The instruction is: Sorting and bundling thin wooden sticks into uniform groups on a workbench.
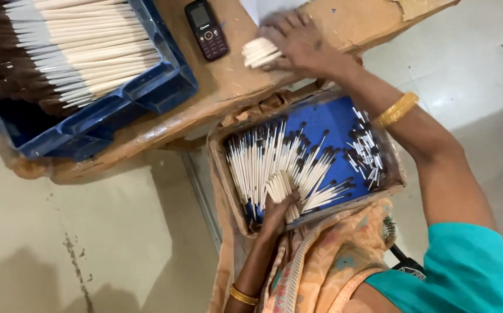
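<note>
**Bundles of sticks being gathered at a worn wooden surface**

A pale floor (89,232) is lying beneath a worn wooden surface (234,81), with a shallow blue-lined tray (327,124) sitting against its edge. Nearest the camera, over patterned orange cloth (333,255), the left hand (277,211) is being closed around a small bundle of white sticks (280,188), lifted from the loose dark-tipped sticks (263,156) spread in the tray; its grip is clamped on that bundle. Further off, on the surface, the right hand (301,40) is being pressed flat, fingers together, on a second bundle of sticks (258,52), whose cut ends are showing at the left. A dark keypad phone (206,29) is lying just beside it. Farthest left, a blue crate (147,87) is being kept full of stacked sticks.

As a judgement, the step is best done by the ends being kept level and the bundle being held firmly, so that none are slipping out.
</note>
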